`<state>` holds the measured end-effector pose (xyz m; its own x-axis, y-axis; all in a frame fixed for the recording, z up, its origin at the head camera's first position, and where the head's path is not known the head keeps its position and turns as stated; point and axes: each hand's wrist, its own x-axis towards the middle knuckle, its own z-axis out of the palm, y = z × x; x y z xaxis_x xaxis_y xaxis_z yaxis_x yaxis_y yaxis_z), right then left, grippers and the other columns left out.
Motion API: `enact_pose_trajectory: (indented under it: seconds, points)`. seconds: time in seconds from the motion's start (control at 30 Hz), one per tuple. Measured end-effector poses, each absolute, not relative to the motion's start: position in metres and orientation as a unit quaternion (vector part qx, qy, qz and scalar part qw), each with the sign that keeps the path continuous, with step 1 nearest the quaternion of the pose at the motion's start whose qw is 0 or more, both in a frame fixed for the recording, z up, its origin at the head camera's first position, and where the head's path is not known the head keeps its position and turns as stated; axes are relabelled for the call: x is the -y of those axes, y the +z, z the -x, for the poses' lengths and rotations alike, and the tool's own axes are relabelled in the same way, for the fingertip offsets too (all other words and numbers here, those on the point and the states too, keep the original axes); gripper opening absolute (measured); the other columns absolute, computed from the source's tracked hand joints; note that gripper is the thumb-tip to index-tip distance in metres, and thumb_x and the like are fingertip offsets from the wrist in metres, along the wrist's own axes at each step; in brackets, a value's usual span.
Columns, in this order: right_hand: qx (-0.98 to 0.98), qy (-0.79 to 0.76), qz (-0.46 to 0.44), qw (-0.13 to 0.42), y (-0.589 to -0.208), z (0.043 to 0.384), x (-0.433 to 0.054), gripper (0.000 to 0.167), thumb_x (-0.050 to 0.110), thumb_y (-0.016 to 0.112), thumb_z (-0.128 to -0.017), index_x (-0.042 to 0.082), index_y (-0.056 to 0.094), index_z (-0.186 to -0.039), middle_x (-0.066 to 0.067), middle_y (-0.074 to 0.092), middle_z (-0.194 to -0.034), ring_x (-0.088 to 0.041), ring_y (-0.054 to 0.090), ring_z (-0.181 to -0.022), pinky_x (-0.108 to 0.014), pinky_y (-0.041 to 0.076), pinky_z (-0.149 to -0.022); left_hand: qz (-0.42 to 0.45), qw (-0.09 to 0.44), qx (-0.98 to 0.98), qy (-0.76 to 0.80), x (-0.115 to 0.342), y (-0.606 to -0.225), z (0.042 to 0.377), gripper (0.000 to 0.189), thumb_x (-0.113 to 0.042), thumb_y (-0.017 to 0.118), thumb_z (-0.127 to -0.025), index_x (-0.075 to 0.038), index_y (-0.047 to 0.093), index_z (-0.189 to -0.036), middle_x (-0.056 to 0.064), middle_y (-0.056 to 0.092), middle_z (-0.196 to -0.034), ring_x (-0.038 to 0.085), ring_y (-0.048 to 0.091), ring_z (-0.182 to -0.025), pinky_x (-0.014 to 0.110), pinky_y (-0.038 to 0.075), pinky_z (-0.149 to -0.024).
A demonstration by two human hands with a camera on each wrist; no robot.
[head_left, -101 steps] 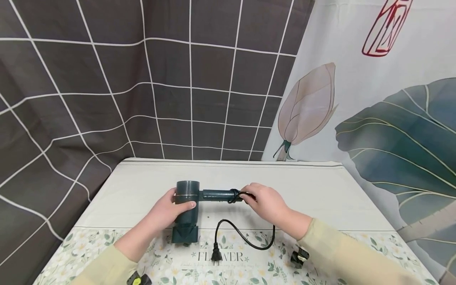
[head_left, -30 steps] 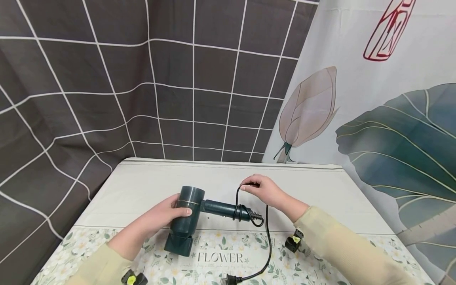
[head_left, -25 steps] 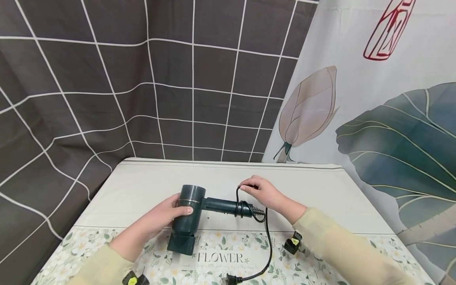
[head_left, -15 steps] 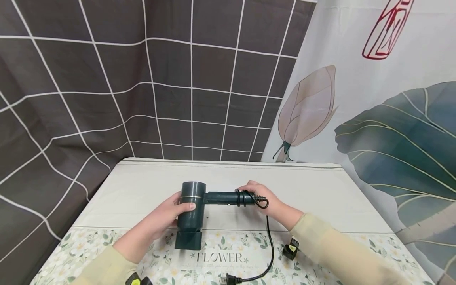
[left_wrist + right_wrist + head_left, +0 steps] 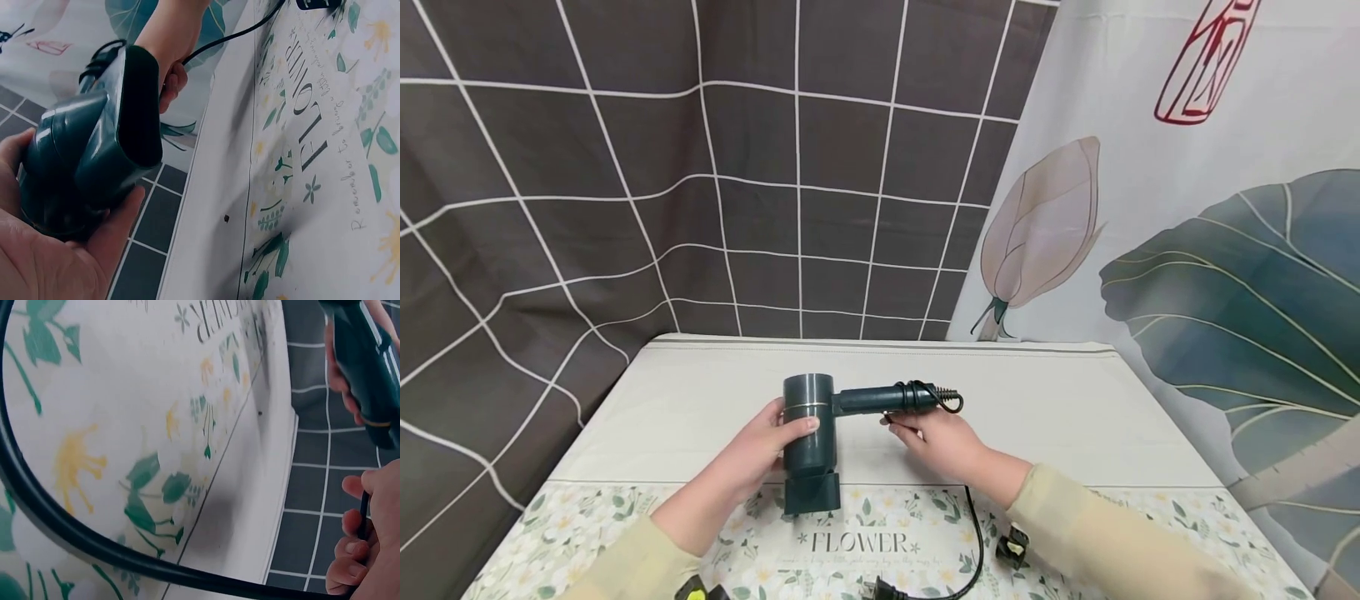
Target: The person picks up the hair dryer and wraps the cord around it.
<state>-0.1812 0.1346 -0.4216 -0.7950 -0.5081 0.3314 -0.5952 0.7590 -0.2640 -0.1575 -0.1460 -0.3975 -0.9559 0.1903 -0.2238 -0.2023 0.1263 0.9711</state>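
Note:
A dark teal hair dryer (image 5: 810,442) is held by its barrel in my left hand (image 5: 760,446), thumb across the front. Its flat nozzle (image 5: 812,493) points toward me, and the handle (image 5: 872,400) stretches right. Black cord loops (image 5: 916,396) wrap the handle near its end. Just below the handle, my right hand (image 5: 943,446) pinches the black cord (image 5: 976,533), which hangs down to the plug (image 5: 883,590) at the front. In the right wrist view, the curled fingers (image 5: 350,569) close on the cord. The left wrist view looks into the nozzle opening (image 5: 140,112).
A white table cover (image 5: 700,392) with a floral front section (image 5: 580,525) lies under the hands. Behind it hangs a dark grid-patterned curtain (image 5: 760,217), beside a white curtain (image 5: 1060,367) printed with leaves and a bud.
The right hand was at the handle's end, then lifted the cord above the handle and has passed it down behind and below. Loops now show on the handle. The dryer tilted, then levelled and rose.

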Motion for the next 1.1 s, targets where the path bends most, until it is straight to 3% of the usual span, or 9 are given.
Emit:
enact_pose_trajectory:
  seconds: [0.2, 0.37, 0.5, 0.7, 0.9, 1.1]
  points:
    - [0.939, 0.174, -0.284, 0.084, -0.418, 0.173, -0.130, 0.028, 0.017, 0.061, -0.098, 0.015, 0.070, -0.124, 0.001, 0.070, -0.099, -0.008, 0.053, -0.068, -0.029, 0.047, -0.062, 0.020, 0.125, -0.759, 0.638, 0.144, -0.395, 0.156, 0.085, -0.042, 0.073, -0.088, -0.008, 0.027, -0.151, 0.019, 0.056, -0.135, 0.028, 0.063, -0.112, 0.052, 0.049, -0.095]
    - [0.938, 0.167, -0.290, 0.086, -0.419, 0.169, -0.130, 0.032, 0.010, 0.059, -0.096, 0.010, 0.068, -0.126, 0.000, 0.068, -0.098, -0.008, 0.054, -0.073, -0.031, 0.051, -0.067, 0.030, 0.112, -0.782, 0.612, 0.143, -0.396, 0.156, 0.090, -0.048, 0.073, -0.087, -0.006, 0.027, -0.151, 0.020, 0.057, -0.135, 0.030, 0.063, -0.113, 0.051, 0.050, -0.094]
    - [0.935, 0.170, -0.299, 0.090, -0.419, 0.167, -0.128, 0.029, 0.009, 0.061, -0.097, 0.008, 0.067, -0.125, 0.000, 0.067, -0.102, -0.008, 0.058, -0.080, -0.032, 0.053, -0.073, 0.038, 0.097, -0.796, 0.597, 0.144, -0.397, 0.157, 0.089, -0.048, 0.073, -0.087, -0.006, 0.028, -0.151, 0.022, 0.055, -0.137, 0.035, 0.061, -0.117, 0.053, 0.050, -0.094]
    - [0.931, 0.199, -0.298, 0.063, -0.414, 0.164, -0.125, 0.027, 0.010, 0.060, -0.097, 0.007, 0.067, -0.123, 0.002, 0.063, -0.099, -0.007, 0.052, -0.076, -0.029, 0.049, -0.069, 0.045, 0.077, -0.818, 0.568, 0.147, -0.401, 0.160, 0.096, -0.053, 0.074, -0.084, -0.004, 0.027, -0.151, 0.028, 0.044, -0.146, 0.045, 0.051, -0.126, 0.061, 0.042, -0.100]
    - [0.925, 0.267, -0.272, 0.008, -0.405, 0.163, -0.125, 0.028, 0.006, 0.058, -0.095, 0.005, 0.067, -0.121, 0.001, 0.062, -0.097, -0.008, 0.050, -0.071, -0.028, 0.046, -0.066, 0.053, 0.073, -0.841, 0.534, 0.153, -0.403, 0.162, 0.098, -0.056, 0.072, -0.084, -0.002, 0.026, -0.152, 0.030, 0.036, -0.150, 0.047, 0.041, -0.134, 0.064, 0.033, -0.106]
    - [0.919, 0.292, -0.264, 0.010, -0.399, 0.166, -0.126, 0.022, 0.005, 0.058, -0.096, 0.006, 0.069, -0.115, 0.001, 0.060, -0.095, -0.009, 0.047, -0.070, -0.029, 0.044, -0.065, 0.048, 0.080, -0.849, 0.520, 0.157, -0.403, 0.164, 0.100, -0.058, 0.071, -0.084, -0.001, 0.024, -0.152, 0.031, 0.035, -0.151, 0.049, 0.041, -0.133, 0.065, 0.033, -0.105]
